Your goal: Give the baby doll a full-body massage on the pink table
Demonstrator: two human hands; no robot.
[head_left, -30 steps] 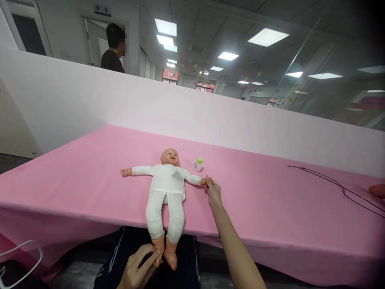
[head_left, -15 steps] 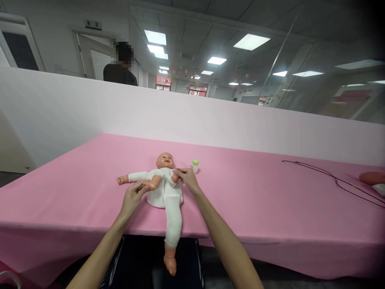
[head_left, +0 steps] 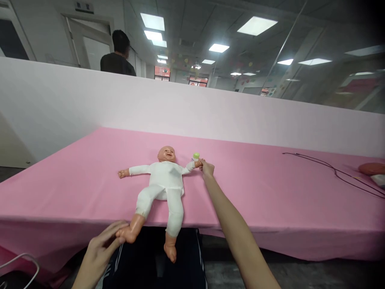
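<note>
A baby doll (head_left: 165, 176) with a white cloth body lies face up on the pink-covered table (head_left: 255, 192), its legs toward me and its feet past the front edge. My left hand (head_left: 104, 243) pinches the toes of the doll's foot on the left side. On the right, my right hand (head_left: 207, 166) has its fingers closed round the doll's small hand, with that arm stretched outward. Just behind it stands a small bottle with a light green cap (head_left: 196, 155), partly hidden. The doll's other arm lies stretched out to the left.
Thin black cables (head_left: 325, 162) run over the table's right side toward a brownish round object (head_left: 371, 169) at the edge. A white partition (head_left: 186, 104) borders the back. Beyond it stands a person (head_left: 118, 58). A pale cable (head_left: 28, 261) curves at lower left.
The doll's left-side leg, folded up over its body before, now stretches down toward me with my left hand. My right hand has moved right and outward, extending the doll's arm.
</note>
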